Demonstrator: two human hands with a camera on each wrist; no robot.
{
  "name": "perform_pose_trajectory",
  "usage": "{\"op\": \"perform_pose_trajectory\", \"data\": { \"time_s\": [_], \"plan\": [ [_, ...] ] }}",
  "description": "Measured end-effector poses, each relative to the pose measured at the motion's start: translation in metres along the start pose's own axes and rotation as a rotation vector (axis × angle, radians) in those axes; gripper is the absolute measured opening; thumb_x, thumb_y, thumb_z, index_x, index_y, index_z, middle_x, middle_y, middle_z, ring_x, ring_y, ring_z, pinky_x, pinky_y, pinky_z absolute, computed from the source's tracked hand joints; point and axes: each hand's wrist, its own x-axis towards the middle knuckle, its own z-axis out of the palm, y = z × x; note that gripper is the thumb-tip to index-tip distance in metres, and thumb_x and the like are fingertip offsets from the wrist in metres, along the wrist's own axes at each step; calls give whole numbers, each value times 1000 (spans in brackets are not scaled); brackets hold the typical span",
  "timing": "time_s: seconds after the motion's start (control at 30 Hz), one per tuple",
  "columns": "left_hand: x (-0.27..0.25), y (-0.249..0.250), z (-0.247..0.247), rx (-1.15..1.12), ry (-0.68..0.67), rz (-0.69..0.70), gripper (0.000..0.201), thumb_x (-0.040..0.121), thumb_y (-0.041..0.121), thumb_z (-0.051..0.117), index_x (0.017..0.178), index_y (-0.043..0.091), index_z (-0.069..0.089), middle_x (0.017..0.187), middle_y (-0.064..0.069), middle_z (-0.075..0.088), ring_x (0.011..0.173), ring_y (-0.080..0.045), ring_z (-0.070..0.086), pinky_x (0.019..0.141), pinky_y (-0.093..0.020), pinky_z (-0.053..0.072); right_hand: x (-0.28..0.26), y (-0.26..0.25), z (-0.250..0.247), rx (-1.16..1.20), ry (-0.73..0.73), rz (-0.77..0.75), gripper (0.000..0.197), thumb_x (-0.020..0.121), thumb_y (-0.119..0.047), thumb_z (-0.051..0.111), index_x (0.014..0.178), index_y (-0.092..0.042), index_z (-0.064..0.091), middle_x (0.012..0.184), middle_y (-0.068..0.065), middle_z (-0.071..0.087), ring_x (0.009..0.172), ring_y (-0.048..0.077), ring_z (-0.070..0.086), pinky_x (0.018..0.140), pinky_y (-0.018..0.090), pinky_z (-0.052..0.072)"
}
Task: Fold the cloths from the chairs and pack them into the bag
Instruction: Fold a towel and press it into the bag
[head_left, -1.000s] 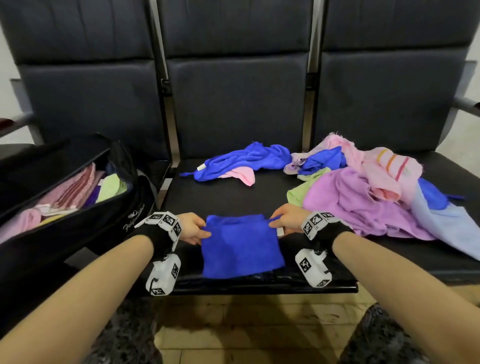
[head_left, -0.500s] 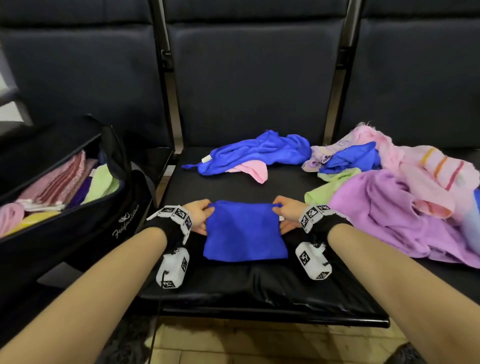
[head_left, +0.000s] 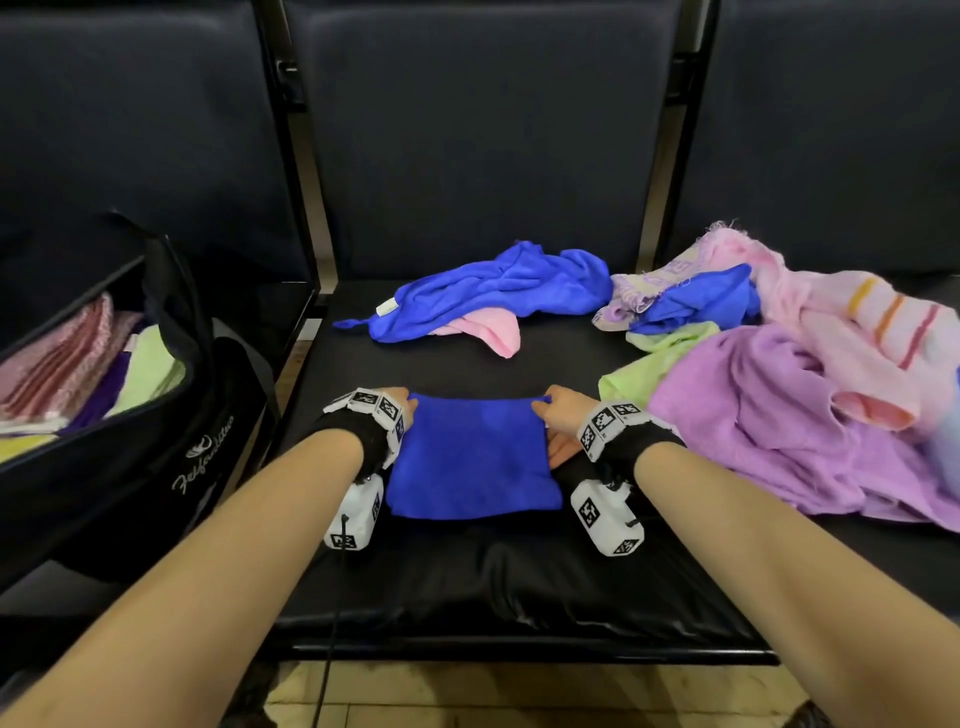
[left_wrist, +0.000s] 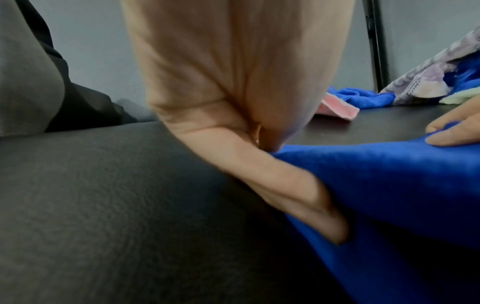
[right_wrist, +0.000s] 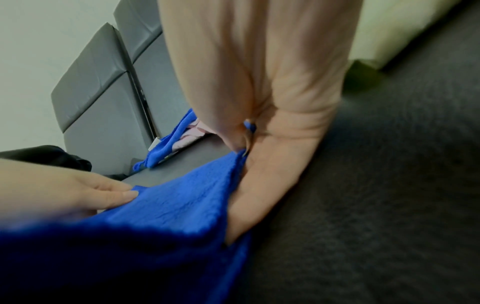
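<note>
A folded blue cloth lies on the middle chair seat, its far edge lifted off the seat. My left hand pinches the cloth's far left corner, thumb on top and fingers under the fabric. My right hand pinches the far right corner the same way, fingers beneath the cloth. The open black bag stands on the left chair with several folded cloths inside.
A crumpled blue cloth over a pink one lies at the back of the seat. A heap of purple, pink striped, green and blue cloths covers the right chair. Dark backrests rise behind.
The blue cloth now lies farther in on the seat instead of hanging over its front edge. Both hands stay on its far corners, and the head has moved closer.
</note>
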Motion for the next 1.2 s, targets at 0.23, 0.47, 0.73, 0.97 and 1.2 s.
{"op": "perform_pose_trajectory", "data": {
  "time_s": [0.23, 0.47, 0.73, 0.97, 1.2],
  "plan": [
    [-12, -7, -3, -111, -66, 2, 48, 100, 40, 37, 121, -2, 49, 104, -22, 63, 91, -36, 65, 76, -45, 55, -7, -7, -1, -237, 232, -114, 47, 92, -39, 52, 119, -5, 33, 124, 16, 57, 107, 36, 61, 93, 46, 49],
    [-47, -27, -12, -485, -218, -71, 65, 95, 34, 53, 141, -4, 28, 85, -25, 61, 71, -29, 64, 66, -38, 56, -62, -5, -4, -357, 315, -406, 27, 84, -19, 61, 109, -11, 52, 100, 7, 59, 97, 25, 57, 82, 27, 42],
    [-85, -45, 6, -187, -144, 204, 62, 88, 12, 62, 139, 21, 29, 76, -5, 47, 56, -15, 50, 49, -23, 50, -106, 28, 40, -740, -92, -453, 37, 91, -22, 59, 126, -11, 59, 129, 3, 58, 119, 18, 54, 100, 21, 36],
    [-111, -50, 19, -109, 62, 412, 20, 93, 8, 43, 99, 27, 42, 62, -4, 42, 52, -17, 43, 58, -32, 49, -126, 39, 41, -790, -32, -451, 43, 92, -26, 58, 133, -15, 51, 134, 3, 54, 123, 19, 50, 101, 23, 35],
    [-146, -58, 28, 102, 130, 416, 26, 93, 9, 46, 101, 17, 69, 76, -1, 58, 63, -17, 51, 50, -14, 35, -144, 53, 43, -922, 132, -611, 37, 80, -4, 55, 114, -17, 61, 115, 6, 62, 107, 26, 56, 89, 30, 44]
  ]
}}
